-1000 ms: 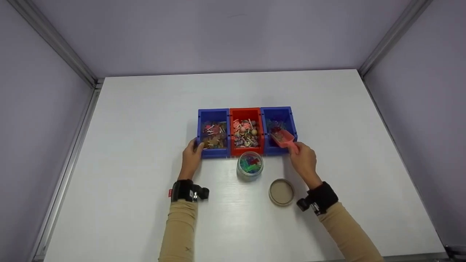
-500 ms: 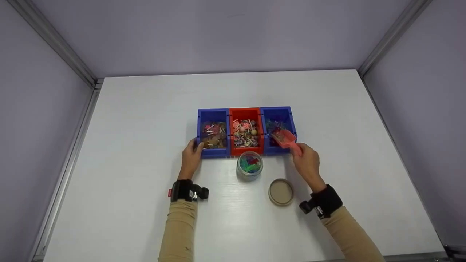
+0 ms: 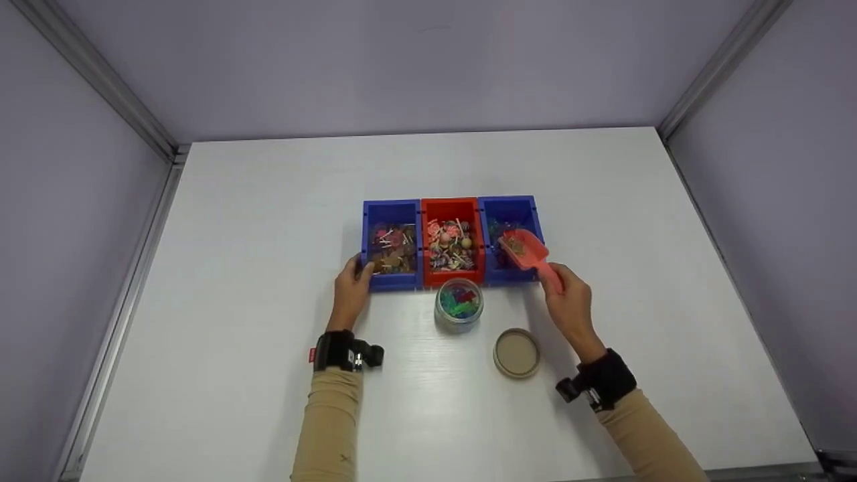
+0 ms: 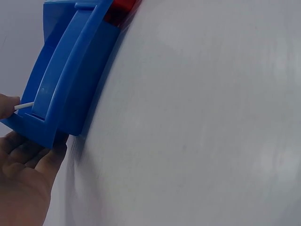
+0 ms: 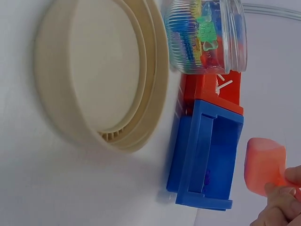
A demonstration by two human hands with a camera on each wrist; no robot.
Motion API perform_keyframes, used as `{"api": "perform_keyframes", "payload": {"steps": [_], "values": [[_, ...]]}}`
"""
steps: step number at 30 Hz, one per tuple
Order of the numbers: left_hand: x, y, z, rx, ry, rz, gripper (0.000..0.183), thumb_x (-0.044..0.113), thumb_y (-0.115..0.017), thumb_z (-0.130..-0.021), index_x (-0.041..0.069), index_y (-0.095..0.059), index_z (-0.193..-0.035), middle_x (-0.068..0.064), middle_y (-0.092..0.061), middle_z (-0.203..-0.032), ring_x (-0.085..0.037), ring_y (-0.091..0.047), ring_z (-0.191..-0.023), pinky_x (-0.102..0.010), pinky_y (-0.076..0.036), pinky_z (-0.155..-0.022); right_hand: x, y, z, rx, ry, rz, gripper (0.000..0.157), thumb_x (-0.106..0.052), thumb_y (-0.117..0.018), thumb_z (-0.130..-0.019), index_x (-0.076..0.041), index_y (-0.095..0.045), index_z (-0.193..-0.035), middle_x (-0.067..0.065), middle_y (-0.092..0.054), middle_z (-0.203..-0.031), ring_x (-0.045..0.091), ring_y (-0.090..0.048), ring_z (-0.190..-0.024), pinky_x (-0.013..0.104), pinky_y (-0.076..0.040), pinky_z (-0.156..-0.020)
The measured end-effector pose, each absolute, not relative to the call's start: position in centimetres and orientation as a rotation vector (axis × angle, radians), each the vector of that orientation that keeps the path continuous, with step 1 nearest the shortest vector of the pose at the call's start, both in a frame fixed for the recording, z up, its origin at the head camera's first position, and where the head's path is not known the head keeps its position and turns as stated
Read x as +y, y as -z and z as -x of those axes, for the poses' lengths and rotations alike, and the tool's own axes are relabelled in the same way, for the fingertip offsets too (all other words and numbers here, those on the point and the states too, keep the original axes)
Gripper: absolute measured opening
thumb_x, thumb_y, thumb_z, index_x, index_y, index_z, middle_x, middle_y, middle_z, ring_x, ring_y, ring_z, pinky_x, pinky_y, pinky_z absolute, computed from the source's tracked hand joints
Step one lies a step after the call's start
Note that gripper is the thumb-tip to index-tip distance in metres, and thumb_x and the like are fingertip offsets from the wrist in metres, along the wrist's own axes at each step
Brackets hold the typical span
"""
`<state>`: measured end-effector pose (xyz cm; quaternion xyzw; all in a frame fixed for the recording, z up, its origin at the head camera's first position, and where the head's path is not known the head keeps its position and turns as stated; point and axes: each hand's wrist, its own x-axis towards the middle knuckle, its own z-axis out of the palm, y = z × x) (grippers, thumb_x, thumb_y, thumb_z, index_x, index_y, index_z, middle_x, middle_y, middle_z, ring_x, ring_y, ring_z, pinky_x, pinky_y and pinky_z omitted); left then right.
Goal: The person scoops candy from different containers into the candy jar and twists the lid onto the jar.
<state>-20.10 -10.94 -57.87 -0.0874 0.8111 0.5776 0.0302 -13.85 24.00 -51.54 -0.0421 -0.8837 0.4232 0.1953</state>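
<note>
My left hand (image 3: 352,288) grips the near left corner of the left blue bin (image 3: 395,283). In the left wrist view, its thumb is over the bin's rim and its other fingers are on the outside. My right hand (image 3: 568,302) holds a coral-pink scoop (image 3: 533,250) by its handle, bowl over the right blue bin (image 3: 507,206). Small pale pieces lie in the scoop's bowl. Below it, that bin contains translucent coloured pieces. A glass jar (image 5: 230,42) of bright coloured pieces stands uncovered before the red middle bin (image 3: 455,209).
On the white table (image 3: 234,268), a round beige lid (image 3: 517,353) lies with its hollow side up, between the jar and my right wrist. The left and middle bins hold lollipop-like sweets on white sticks. Grey-lilac walls (image 3: 428,67) enclose the table.
The scoop has risen out of the pieces in the right blue bin, and my right hand has shifted slightly right and toward me. My left hand, jar and lid stay put.
</note>
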Motion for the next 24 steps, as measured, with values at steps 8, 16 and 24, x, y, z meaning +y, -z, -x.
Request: {"api": "perform_keyframes", "payload": {"steps": [8, 16, 24], "values": [[-11.0, 57.9, 20.1, 2.472, -1.786, 0.281, 0.05, 0.022, -0.049, -0.101, -0.004, -0.04, -0.143, -0.026, -0.046, -0.146, -0.036, -0.042, -0.14, -0.046, -0.035, -0.119, 24.9, 51.9, 13.6, -2.407, -1.395, 0.039, 0.02, -0.004, -0.063, -0.091, 0.008, -0.068, -0.106, 0.016, -0.063, -0.077, -0.004, -0.044, -0.064, 0.009, -0.037, -0.057], [-11.0, 58.0, 20.2, 2.49, -1.785, 0.275, 0.05, 0.021, -0.05, -0.1, -0.006, -0.041, -0.142, -0.027, -0.047, -0.145, -0.036, -0.042, -0.139, -0.046, -0.035, -0.118, 25.2, 50.8, 13.0, -2.48, -1.402, -0.04, 0.022, 0.003, -0.062, -0.09, 0.013, -0.065, -0.108, 0.012, -0.06, -0.076, -0.005, -0.041, -0.061, 0.008, -0.036, -0.051], [-11.0, 57.9, 20.1, 2.487, -1.794, 0.266, 0.05, 0.022, -0.05, -0.1, -0.006, -0.042, -0.141, -0.027, -0.047, -0.145, -0.036, -0.041, -0.14, -0.046, -0.034, -0.119, 24.6, 47.9, 11.7, -2.508, -1.411, -0.14, 0.019, 0.006, -0.063, -0.087, 0.016, -0.066, -0.103, 0.013, -0.062, -0.072, -0.006, -0.042, -0.059, 0.01, -0.037, -0.05]]}}
